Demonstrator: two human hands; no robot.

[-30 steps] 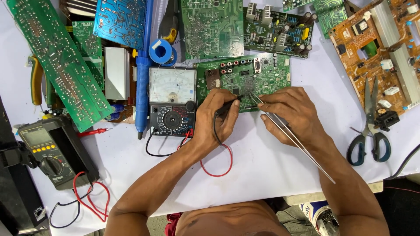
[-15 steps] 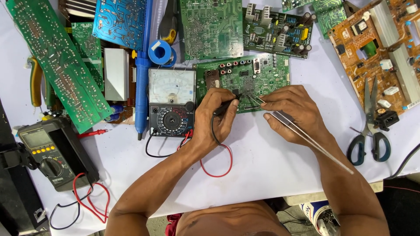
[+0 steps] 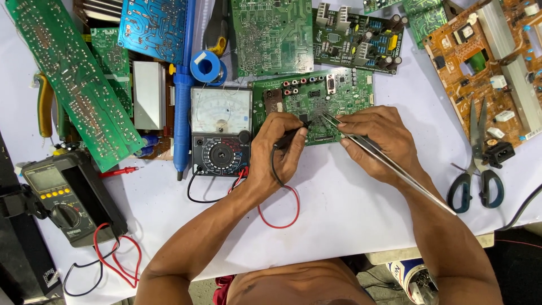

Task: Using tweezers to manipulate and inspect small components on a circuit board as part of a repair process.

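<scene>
The left hand (image 3: 279, 149) grips a black test probe (image 3: 291, 135) in its fingers, tip pointing up and right onto the green circuit board (image 3: 339, 93) lying on the white table (image 3: 350, 209). The right hand (image 3: 375, 141) pinches long metal tweezers (image 3: 389, 164); their long axis runs diagonally, tips aimed up-left at the board beside the probe tip, tail trailing lower right over the wrist. An analog multimeter (image 3: 221, 130) sits just left of the board.
</scene>
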